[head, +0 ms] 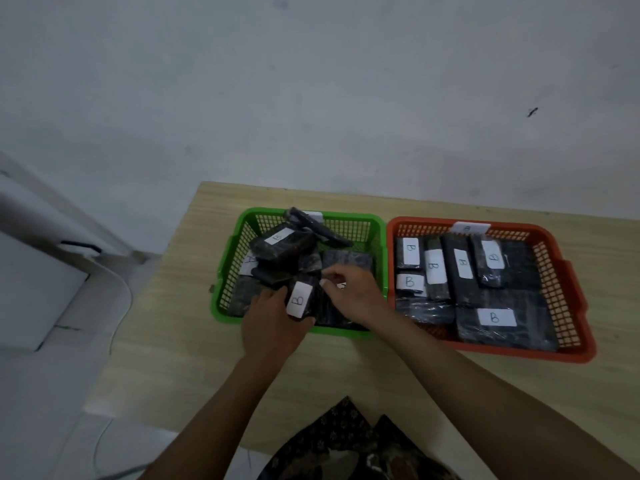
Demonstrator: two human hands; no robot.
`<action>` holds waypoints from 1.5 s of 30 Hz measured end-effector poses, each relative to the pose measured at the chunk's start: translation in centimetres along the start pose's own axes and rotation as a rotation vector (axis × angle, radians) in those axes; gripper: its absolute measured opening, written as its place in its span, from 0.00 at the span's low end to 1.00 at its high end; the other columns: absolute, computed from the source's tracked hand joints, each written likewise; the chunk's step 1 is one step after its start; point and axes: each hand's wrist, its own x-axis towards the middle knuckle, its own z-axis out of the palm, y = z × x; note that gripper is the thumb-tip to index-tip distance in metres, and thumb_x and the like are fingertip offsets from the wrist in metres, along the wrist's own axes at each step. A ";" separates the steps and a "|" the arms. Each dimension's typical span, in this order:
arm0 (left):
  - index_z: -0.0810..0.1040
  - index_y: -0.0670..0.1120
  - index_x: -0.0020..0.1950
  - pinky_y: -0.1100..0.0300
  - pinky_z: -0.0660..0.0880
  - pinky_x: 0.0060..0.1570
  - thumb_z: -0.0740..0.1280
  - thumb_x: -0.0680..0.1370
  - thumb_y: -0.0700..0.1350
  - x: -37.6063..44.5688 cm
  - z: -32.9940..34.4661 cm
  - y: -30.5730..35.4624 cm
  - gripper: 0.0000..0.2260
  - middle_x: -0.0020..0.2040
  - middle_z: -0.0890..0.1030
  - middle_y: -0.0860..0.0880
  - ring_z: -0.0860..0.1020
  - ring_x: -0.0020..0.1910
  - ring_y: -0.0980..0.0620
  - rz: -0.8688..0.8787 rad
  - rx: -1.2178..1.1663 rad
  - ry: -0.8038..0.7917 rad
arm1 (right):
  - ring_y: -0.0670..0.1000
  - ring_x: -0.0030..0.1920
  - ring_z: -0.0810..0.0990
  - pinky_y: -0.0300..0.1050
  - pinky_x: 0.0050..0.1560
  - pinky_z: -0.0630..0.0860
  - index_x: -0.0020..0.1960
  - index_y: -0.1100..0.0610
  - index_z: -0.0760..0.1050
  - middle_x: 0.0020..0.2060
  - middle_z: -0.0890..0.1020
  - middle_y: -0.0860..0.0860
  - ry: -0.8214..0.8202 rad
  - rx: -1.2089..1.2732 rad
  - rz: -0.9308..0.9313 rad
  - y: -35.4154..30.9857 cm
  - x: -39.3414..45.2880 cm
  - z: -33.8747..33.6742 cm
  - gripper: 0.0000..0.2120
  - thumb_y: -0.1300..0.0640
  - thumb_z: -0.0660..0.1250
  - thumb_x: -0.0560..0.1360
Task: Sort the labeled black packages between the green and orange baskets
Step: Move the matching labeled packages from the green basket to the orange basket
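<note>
The green basket [228,261] stands left of the orange basket [571,292] on the wooden table. Several black packages are heaped in the green one; the top one [280,242] bears a B label. My left hand [273,323] grips a black package with a white B label [300,299] over the green basket's front part. My right hand [349,292] reaches into the same basket, fingertips pinching at a package beside the held one; what it touches is partly hidden. The orange basket holds several flat black packages with B labels, such as one [495,318] at the front.
The wooden table [180,341] ends at a left edge with a tiled floor below. A white unit [31,292] and a cable [117,306] lie to the left. A grey wall runs behind the table. Patterned clothing [346,441] shows at the near edge.
</note>
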 end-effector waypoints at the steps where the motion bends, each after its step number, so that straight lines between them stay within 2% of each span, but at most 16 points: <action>1: 0.73 0.49 0.68 0.49 0.77 0.53 0.74 0.70 0.57 -0.2 0.0 -0.1 0.29 0.61 0.77 0.46 0.77 0.57 0.45 0.004 -0.061 -0.009 | 0.53 0.59 0.79 0.50 0.63 0.75 0.64 0.57 0.78 0.58 0.81 0.53 -0.022 0.009 0.037 -0.2 0.2 0.1 0.15 0.53 0.66 0.80; 5: 0.75 0.49 0.66 0.54 0.76 0.49 0.76 0.68 0.49 -0.2 -0.4 -0.8 0.27 0.56 0.80 0.48 0.78 0.54 0.46 0.138 -0.227 0.011 | 0.52 0.63 0.77 0.49 0.66 0.73 0.68 0.55 0.75 0.64 0.78 0.53 -0.090 0.143 0.108 -0.5 0.3 -0.1 0.21 0.50 0.69 0.78; 7: 0.75 0.46 0.67 0.52 0.76 0.52 0.77 0.68 0.47 -0.1 -0.6 -0.9 0.28 0.57 0.79 0.47 0.78 0.55 0.47 0.228 -0.283 0.003 | 0.50 0.63 0.75 0.47 0.64 0.73 0.70 0.51 0.73 0.65 0.77 0.50 -0.119 0.263 0.125 -0.3 0.2 -0.8 0.23 0.49 0.70 0.77; 10: 0.75 0.43 0.68 0.49 0.77 0.56 0.77 0.69 0.43 0.2 -0.9 -0.3 0.28 0.61 0.79 0.45 0.77 0.59 0.47 0.343 -0.365 0.025 | 0.46 0.58 0.76 0.44 0.58 0.75 0.70 0.47 0.72 0.61 0.76 0.45 -0.149 0.388 0.129 0.2 -0.3 -2.4 0.24 0.49 0.72 0.75; 12: 0.76 0.42 0.67 0.48 0.77 0.57 0.77 0.68 0.40 0.5 -0.9 0.7 0.28 0.61 0.80 0.44 0.78 0.59 0.47 0.406 -0.392 0.055 | 0.48 0.57 0.81 0.47 0.54 0.81 0.66 0.46 0.76 0.59 0.81 0.47 -0.131 0.552 0.161 0.9 -0.8 -3.8 0.22 0.55 0.74 0.74; 16: 0.73 0.41 0.69 0.54 0.75 0.61 0.77 0.69 0.42 0.9 0.3 4.1 0.30 0.64 0.78 0.43 0.76 0.63 0.48 0.541 -0.389 0.038 | 0.53 0.55 0.84 0.53 0.52 0.83 0.59 0.47 0.80 0.54 0.85 0.51 -0.013 0.683 0.197 3.2 -2.9 -7.1 0.17 0.58 0.76 0.72; 18: 0.70 0.42 0.72 0.57 0.71 0.65 0.77 0.70 0.46 0.8 1.3 6.3 0.32 0.68 0.75 0.44 0.73 0.67 0.49 0.547 -0.405 0.010 | 0.54 0.54 0.84 0.55 0.51 0.83 0.58 0.47 0.81 0.53 0.85 0.52 0.105 0.706 0.219 5.0 -4.6 -8.9 0.16 0.58 0.76 0.72; 20: 0.68 0.42 0.73 0.54 0.68 0.69 0.75 0.72 0.49 0.6 2.6 8.8 0.33 0.71 0.73 0.45 0.70 0.70 0.49 0.510 -0.423 -0.033 | 0.54 0.54 0.84 0.57 0.51 0.83 0.56 0.47 0.81 0.53 0.85 0.52 0.239 0.732 0.252 7.1 -6.4 -10.7 0.15 0.59 0.76 0.72; 23: 0.70 0.44 0.72 0.52 0.67 0.70 0.72 0.75 0.49 0.5 4.7 12.3 0.27 0.70 0.73 0.46 0.69 0.70 0.48 0.468 -0.436 -0.084 | 0.53 0.55 0.83 0.49 0.47 0.84 0.55 0.47 0.81 0.55 0.83 0.50 0.367 0.747 0.284 10.0 -8.9 -12.7 0.15 0.60 0.75 0.72; 26: 0.72 0.44 0.68 0.49 0.70 0.65 0.69 0.76 0.46 0.4 6.4 14.7 0.21 0.66 0.75 0.45 0.70 0.68 0.46 0.446 -0.419 -0.067 | 0.54 0.55 0.83 0.48 0.44 0.83 0.53 0.44 0.81 0.57 0.82 0.52 0.435 0.743 0.355 12.7 -10.6 -13.7 0.15 0.60 0.76 0.71; 30: 0.72 0.43 0.68 0.47 0.70 0.63 0.66 0.77 0.39 0.1 7.7 15.9 0.19 0.63 0.76 0.43 0.71 0.65 0.44 0.366 -0.431 0.013 | 0.54 0.51 0.84 0.45 0.41 0.83 0.51 0.44 0.81 0.57 0.80 0.54 0.439 0.720 0.402 15.0 -11.3 -13.3 0.14 0.60 0.77 0.71; 32: 0.73 0.41 0.66 0.48 0.71 0.62 0.65 0.77 0.36 0.0 8.0 16.0 0.17 0.61 0.77 0.42 0.73 0.62 0.43 0.337 -0.429 0.041 | 0.51 0.50 0.83 0.43 0.40 0.82 0.51 0.44 0.79 0.55 0.80 0.52 0.407 0.658 0.419 15.4 -10.9 -12.7 0.13 0.58 0.76 0.71; 34: 0.75 0.41 0.61 0.54 0.72 0.58 0.64 0.76 0.35 0.1 8.4 15.8 0.14 0.57 0.78 0.42 0.75 0.59 0.43 0.289 -0.421 0.044 | 0.50 0.50 0.82 0.46 0.44 0.83 0.53 0.45 0.77 0.54 0.80 0.49 0.364 0.572 0.431 15.5 -10.3 -12.0 0.13 0.55 0.76 0.72; 38: 0.77 0.41 0.55 0.54 0.75 0.50 0.65 0.76 0.36 0.3 8.6 15.1 0.09 0.51 0.82 0.42 0.79 0.51 0.42 0.219 -0.404 0.027 | 0.49 0.52 0.80 0.48 0.53 0.79 0.58 0.50 0.76 0.53 0.81 0.48 0.329 0.452 0.418 15.1 -8.8 -11.1 0.16 0.51 0.74 0.73; 41: 0.79 0.43 0.55 0.51 0.77 0.51 0.66 0.76 0.37 0.7 8.4 14.8 0.09 0.50 0.84 0.43 0.81 0.50 0.44 0.214 -0.403 0.014 | 0.49 0.51 0.80 0.44 0.50 0.76 0.58 0.51 0.75 0.51 0.81 0.48 0.359 0.333 0.411 14.9 -8.3 -10.3 0.16 0.50 0.75 0.73; 45: 0.79 0.44 0.55 0.57 0.77 0.48 0.67 0.75 0.38 0.9 8.4 14.6 0.09 0.48 0.84 0.46 0.81 0.45 0.48 0.208 -0.412 0.010 | 0.53 0.51 0.79 0.44 0.48 0.73 0.61 0.54 0.71 0.52 0.81 0.52 0.341 0.063 0.421 14.6 -8.2 -9.3 0.20 0.47 0.71 0.75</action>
